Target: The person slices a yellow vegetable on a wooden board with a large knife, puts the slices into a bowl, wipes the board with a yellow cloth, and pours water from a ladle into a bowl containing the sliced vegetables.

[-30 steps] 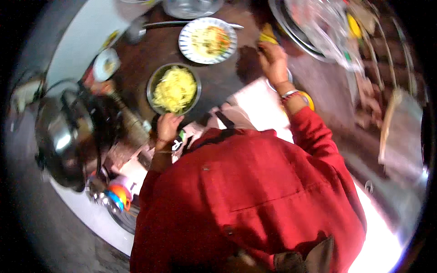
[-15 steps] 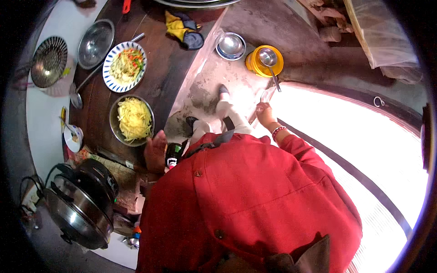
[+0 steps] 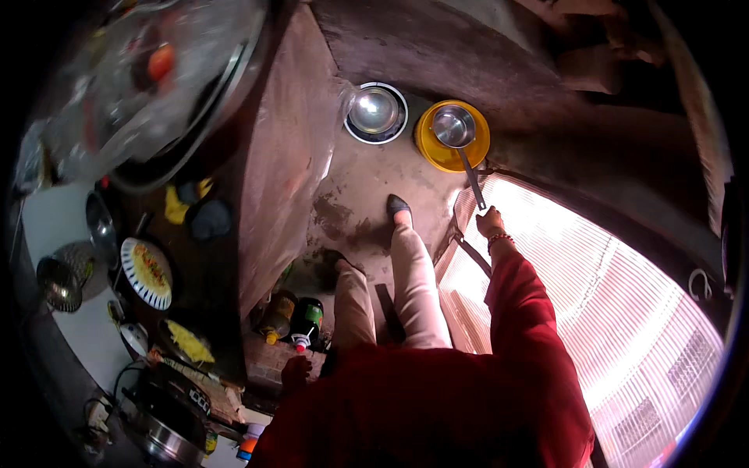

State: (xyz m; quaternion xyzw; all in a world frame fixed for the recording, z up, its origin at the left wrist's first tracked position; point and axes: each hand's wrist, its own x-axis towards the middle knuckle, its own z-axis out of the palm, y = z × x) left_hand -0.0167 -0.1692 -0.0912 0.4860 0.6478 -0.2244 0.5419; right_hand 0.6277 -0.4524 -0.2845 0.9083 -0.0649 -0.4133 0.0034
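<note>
My right hand (image 3: pixel 491 224) is stretched forward at the handle end of a metal dipper (image 3: pixel 454 127). Its fingers look partly apart, and the tip of the handle still shows in front of them. The dipper's bowl rests over a yellow bucket (image 3: pixel 424 148) on the floor. Low by my left side, my left hand (image 3: pixel 296 373) hangs in shadow near two bottles, one dark with a green label (image 3: pixel 307 319) and one brownish with a yellow cap (image 3: pixel 277 315). Its fingers are too dark to make out.
A metal basin (image 3: pixel 374 111) stands left of the bucket. On the counter at left are a plate of cut vegetables (image 3: pixel 147 273), a bowl of yellow shreds (image 3: pixel 189 342), strainers and a cooker (image 3: pixel 168 429). A plastic-covered round vessel (image 3: pixel 195 148) juts in at upper left. Bright ribbed sheeting (image 3: pixel 624 327) lies right.
My view has swung toward the bucket, and the counter has shifted left. My right arm has reached forward to the dipper handle. My left hand has moved away from the bowl of shreds.
</note>
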